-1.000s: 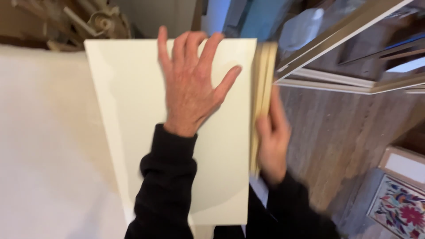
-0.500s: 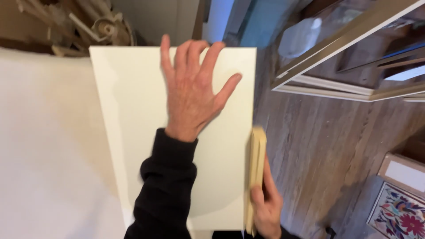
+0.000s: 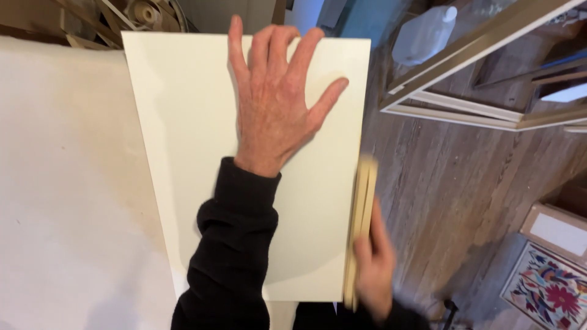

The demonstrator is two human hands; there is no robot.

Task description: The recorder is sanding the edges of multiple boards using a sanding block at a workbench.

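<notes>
A cream-white flat board lies on a white work surface, its right side overhanging the floor. My left hand presses flat on the board's upper middle, fingers spread, black sleeve behind it. My right hand grips a pale tan sanding block held upright against the board's right edge, near the lower end. The block and right hand are motion-blurred.
Grey wooden floor to the right. White wooden frames lean at the upper right, with a translucent plastic jug behind. A flowered tile or panel sits at the lower right. Wood scraps pile at the upper left.
The sanding block slid along the board's right edge from the far end down toward me, then back up a little. My left hand stayed pressed on the board.
</notes>
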